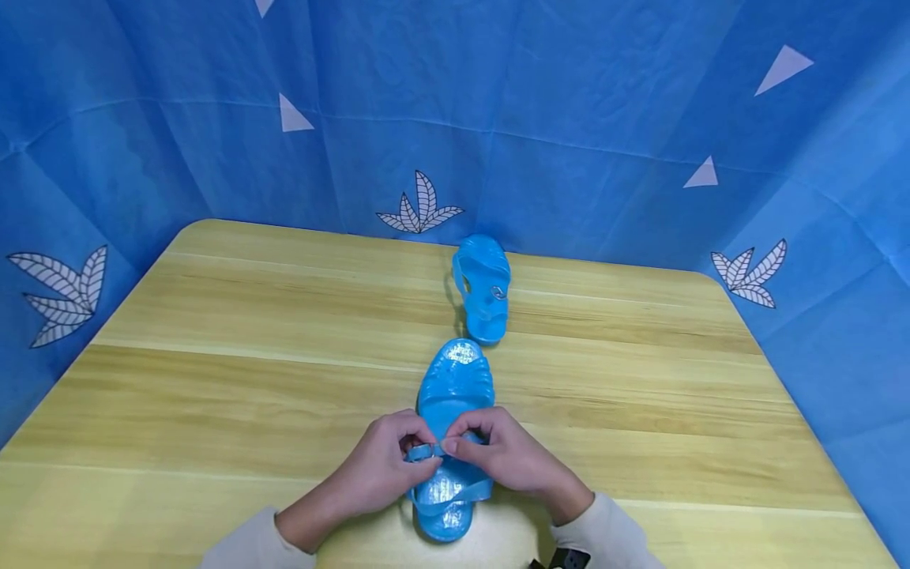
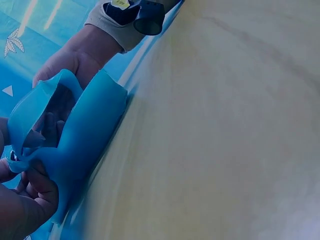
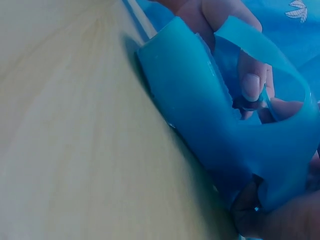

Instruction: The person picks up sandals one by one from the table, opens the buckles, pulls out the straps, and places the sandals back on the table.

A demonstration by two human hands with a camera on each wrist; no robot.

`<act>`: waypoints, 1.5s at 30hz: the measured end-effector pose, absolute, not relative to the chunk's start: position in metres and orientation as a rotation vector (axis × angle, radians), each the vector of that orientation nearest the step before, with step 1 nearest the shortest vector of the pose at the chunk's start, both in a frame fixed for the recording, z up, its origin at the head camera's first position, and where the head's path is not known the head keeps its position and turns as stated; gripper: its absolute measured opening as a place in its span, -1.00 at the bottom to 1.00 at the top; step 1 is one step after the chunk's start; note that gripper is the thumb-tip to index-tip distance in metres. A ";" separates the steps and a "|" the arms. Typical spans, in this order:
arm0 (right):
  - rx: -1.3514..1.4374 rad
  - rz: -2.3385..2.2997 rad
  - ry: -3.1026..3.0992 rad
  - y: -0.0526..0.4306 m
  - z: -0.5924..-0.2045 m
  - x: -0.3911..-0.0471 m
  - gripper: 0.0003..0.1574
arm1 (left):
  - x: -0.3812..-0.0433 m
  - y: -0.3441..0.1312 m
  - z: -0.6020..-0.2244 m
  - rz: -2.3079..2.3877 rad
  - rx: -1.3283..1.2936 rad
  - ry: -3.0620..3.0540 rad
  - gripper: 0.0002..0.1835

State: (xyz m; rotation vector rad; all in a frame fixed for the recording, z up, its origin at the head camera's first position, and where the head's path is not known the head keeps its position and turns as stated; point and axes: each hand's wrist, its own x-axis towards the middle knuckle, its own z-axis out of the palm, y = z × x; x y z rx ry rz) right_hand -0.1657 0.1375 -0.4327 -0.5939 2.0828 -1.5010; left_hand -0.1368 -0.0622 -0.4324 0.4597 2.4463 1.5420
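A blue plastic sandal [image 1: 455, 375] lies sole down on the table, toe away from the person. My left hand [image 1: 380, 462] pinches the sandal's strap [image 1: 419, 453] at the small metal buckle [image 2: 13, 156]. Just right of it, my right hand [image 1: 508, 452] has thumb and index finger together on the strap, right beside the buckle. The heel strap [image 1: 451, 499] loops loosely over the heel end. In the right wrist view the sandal's side [image 3: 190, 90] shows close up, with left-hand fingers [image 3: 251, 82] seen through the strap opening.
A second blue sandal [image 1: 486, 265] lies farther back, just beyond the first one's toe, with a metal buckle [image 1: 498, 292] on its strap. The wood-grain table [image 1: 249, 371] has blue patterned cloth [image 1: 498, 95] hanging around its back and sides.
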 end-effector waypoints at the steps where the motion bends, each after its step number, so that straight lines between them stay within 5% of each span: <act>1: -0.604 -1.506 2.082 0.138 -0.433 -0.166 -0.77 | -0.137 -0.062 -0.433 1.549 0.458 2.444 -0.91; 32: -0.697 -1.636 1.983 0.146 -0.439 -0.171 -0.73 | -0.136 -0.065 -0.433 1.621 0.393 2.318 -0.90; 45: -0.854 -1.322 2.300 0.141 -0.425 -0.165 -0.83 | -0.134 -0.063 -0.429 1.508 0.456 2.432 -0.90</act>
